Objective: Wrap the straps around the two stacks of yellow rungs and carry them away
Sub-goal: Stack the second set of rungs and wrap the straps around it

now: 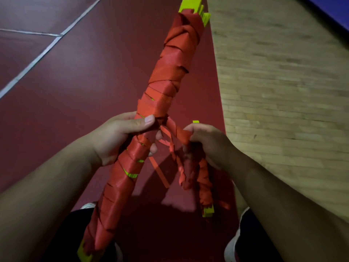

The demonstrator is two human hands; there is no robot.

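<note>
Yellow plastic rungs (189, 4), bundled into two stacks under orange-red woven straps (170, 72), are being held in the air by both hands.

The left hand (122, 137) is gripping the first stack (120, 178) around its middle, thumb lying across the wrapping; this stack is slanting from bottom left up toward the top centre, with yellow ends sticking out at both tips. The right hand (207, 142) is curling its fingers round the upper part of the second stack (205, 178), which is hanging downward just beside the first, a yellow tip showing above the knuckles and another below. Loose strap lengths (171, 129) are running between the two stacks. Beneath, a dark red floor (94, 72) with white lines (37, 59) is meeting pale wooden boards (283, 91) on the right; a blue strip (332, 8) is showing in the top right corner and white shoes (232, 246) along the bottom edge.
</note>
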